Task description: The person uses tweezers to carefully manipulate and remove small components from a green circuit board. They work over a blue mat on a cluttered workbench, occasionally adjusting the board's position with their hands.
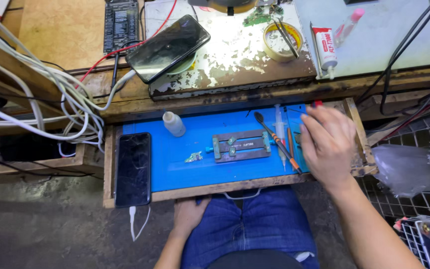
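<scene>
My right hand (pixel 328 143) hovers over the right end of a blue mat (pixel 175 162) in a wooden drawer, fingers curled over small tools; a red tip (pixel 317 104) shows just above the fingers, and whether the hand grips it is unclear. Beside it lie a brush with an orange handle (pixel 276 139) and a syringe (pixel 279 122). My left hand (pixel 189 215) rests on my jeans-clad thigh below the drawer's front edge, holding nothing. A metal board holder (pixel 241 146) sits mid-mat, a tiny green circuit piece (pixel 193 157) to its left.
A small white bottle (pixel 173 123) stands on the mat's far side. A dark cracked phone (pixel 133 169) lies at the drawer's left end, cable attached. On the bench above: another phone (pixel 167 47), a tape roll (pixel 282 41), a glue tube (pixel 325 47), white cables (pixel 51 99) at left.
</scene>
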